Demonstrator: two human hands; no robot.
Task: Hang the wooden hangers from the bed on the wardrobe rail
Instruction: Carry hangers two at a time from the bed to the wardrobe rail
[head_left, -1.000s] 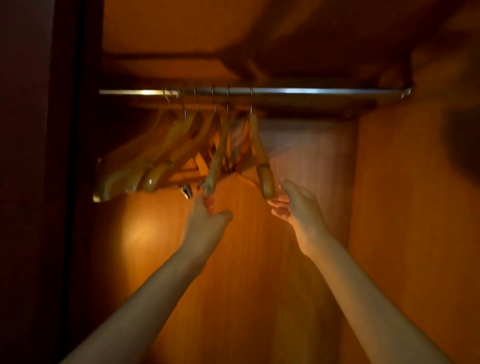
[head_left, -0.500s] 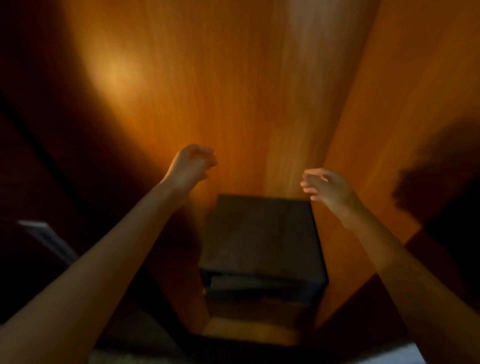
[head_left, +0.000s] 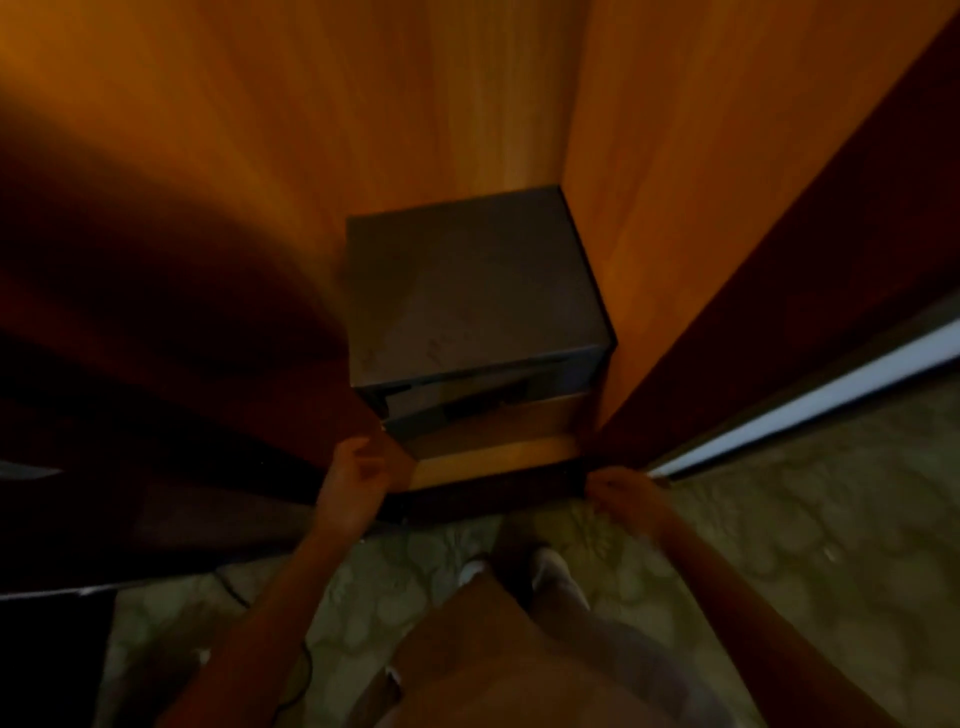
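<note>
Now the person is looking down into the bottom of the wardrobe (head_left: 467, 104), both hands empty and no hanger or rail showing in this view.

Left hand (head_left: 358, 470) is hanging loosely curled near the wardrobe's front edge, gripping nothing; right hand (head_left: 623, 493) is hovering by the right corner of the sill, fingers half-curled and too blurred for me to say more. A dark box (head_left: 467, 291) is sitting far in the right corner, touching the side panel. Feet (head_left: 519, 566) are standing on patterned carpet (head_left: 805, 545), close to the sill. I'd judge a trip likely: a thin cable (head_left: 231, 592) is lying on the near left, and dim light is hiding it. Open room is lying to the near right, beside the pale door track (head_left: 810, 400).
</note>
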